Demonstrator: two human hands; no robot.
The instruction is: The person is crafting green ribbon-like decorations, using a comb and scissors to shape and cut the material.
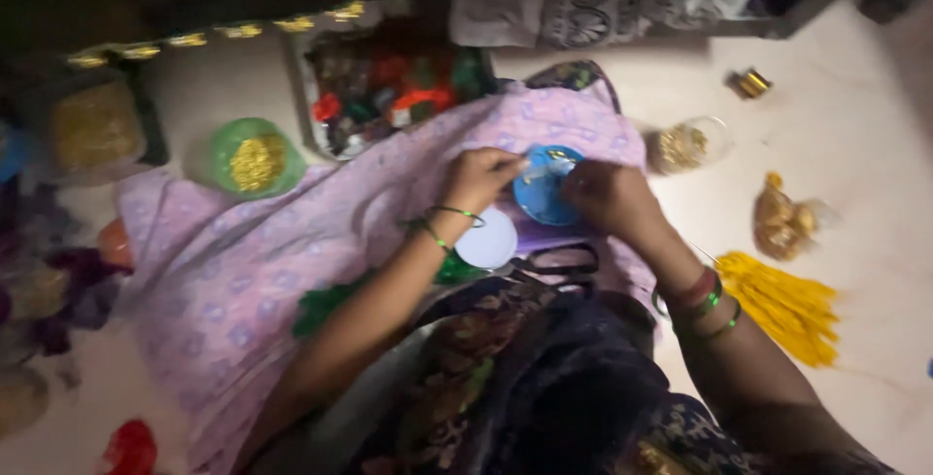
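Note:
A blue round disc (537,193) lies on a lilac patterned cloth (262,261) spread over my lap. My left hand (479,178) pinches the disc's left edge, fingers closed on it. At the disc's right edge, my right hand (607,195) is closed too, seemingly on something small and golden near the disc's top; the blur hides what it is. A white round disc (488,242) rests just below the left wrist. Black-handled scissors (559,263) lie on the cloth under my hands. Green and red bangles ring both wrists.
On the pale floor: a green bowl of golden beads (255,159), a box of coloured trims (389,96), a clear cup of gold bits (685,144), a bag of gold pieces (782,222), yellow tassels (785,305), red items (131,448).

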